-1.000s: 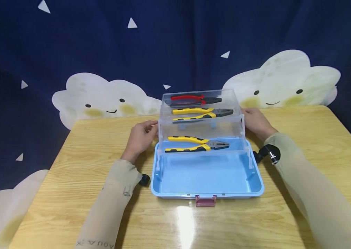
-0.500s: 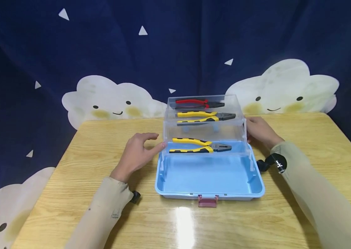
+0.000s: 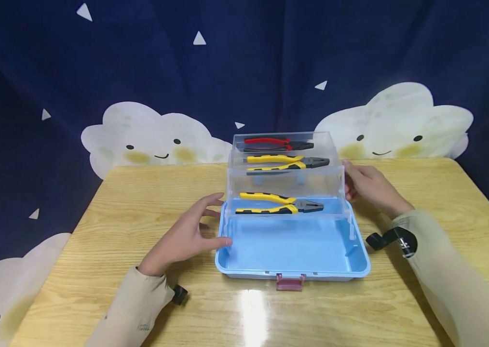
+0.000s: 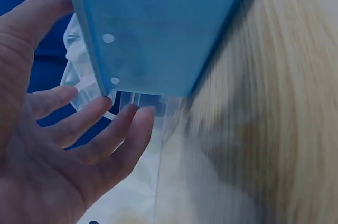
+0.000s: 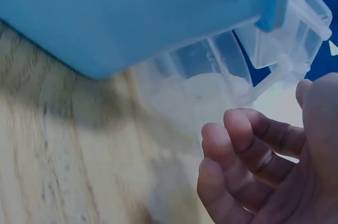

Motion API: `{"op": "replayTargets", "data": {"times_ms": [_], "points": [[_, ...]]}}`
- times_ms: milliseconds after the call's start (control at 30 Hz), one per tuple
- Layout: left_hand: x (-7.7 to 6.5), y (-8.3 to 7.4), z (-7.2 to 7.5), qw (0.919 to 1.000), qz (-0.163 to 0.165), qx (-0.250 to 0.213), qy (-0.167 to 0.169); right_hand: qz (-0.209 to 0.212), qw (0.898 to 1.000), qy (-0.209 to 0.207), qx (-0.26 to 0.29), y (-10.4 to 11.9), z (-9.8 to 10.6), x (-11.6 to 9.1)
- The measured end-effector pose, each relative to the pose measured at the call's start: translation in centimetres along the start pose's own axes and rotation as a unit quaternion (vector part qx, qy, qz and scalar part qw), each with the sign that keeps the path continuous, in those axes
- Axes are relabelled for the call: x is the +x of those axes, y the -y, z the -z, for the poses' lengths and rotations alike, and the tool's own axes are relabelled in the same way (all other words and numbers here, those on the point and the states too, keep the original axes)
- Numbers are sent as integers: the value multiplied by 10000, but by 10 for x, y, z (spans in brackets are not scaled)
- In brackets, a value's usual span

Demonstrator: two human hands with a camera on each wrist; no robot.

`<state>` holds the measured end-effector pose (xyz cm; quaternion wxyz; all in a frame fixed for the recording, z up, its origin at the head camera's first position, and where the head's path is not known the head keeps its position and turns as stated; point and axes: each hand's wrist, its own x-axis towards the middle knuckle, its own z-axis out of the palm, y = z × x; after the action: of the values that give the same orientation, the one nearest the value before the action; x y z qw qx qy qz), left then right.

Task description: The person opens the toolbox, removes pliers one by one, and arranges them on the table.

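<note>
A toolbox with a blue base (image 3: 288, 248) and raised clear trays (image 3: 279, 183) stands in the middle of the table. Combination pliers with yellow-black handles (image 3: 266, 210) lie in the lower tray. Another yellow-handled pair (image 3: 304, 163) lies higher up, with red-handled pliers (image 3: 266, 140) behind. At the box's left side my left hand (image 3: 185, 236) has its thumb over the rim and its fingers spread beside the wall. My right hand (image 3: 374, 188) is beside the trays' right end, fingers loosely bent and holding nothing; the right wrist view shows a gap between its fingertips and the blue wall (image 5: 132, 18).
A reddish clasp (image 3: 289, 283) hangs at the box's front edge. Behind the base, the wrist views show a clear lid (image 5: 185, 97) low over the wooden table (image 3: 140, 202). A dark blue curtain (image 3: 244, 62) with clouds hangs along the table's far edge.
My left hand has come forward and down along the box's left side, from the tray end to the base's rim. My right hand has drawn slightly away to the right.
</note>
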<state>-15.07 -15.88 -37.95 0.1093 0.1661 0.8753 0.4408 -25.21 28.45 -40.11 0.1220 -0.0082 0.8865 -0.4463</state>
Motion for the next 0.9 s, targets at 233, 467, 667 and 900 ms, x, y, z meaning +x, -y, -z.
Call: {"op": "replayTargets", "data": {"times_ms": [233,467,667,900], "points": [[-7,3,3,9943,177,-1009,303,-10,9986,-431,310,2,-3,-7],[-5,6,2,9818,358,-1741,666,55,9965,-710,440,6,-5,-14],[-6,9,1,9846,782,-1469,537,147,9948,-797,608,11,-2,-24],[0,12,-2,9864,654,-1427,489,197,9908,-1193,606,14,10,-33]]}}
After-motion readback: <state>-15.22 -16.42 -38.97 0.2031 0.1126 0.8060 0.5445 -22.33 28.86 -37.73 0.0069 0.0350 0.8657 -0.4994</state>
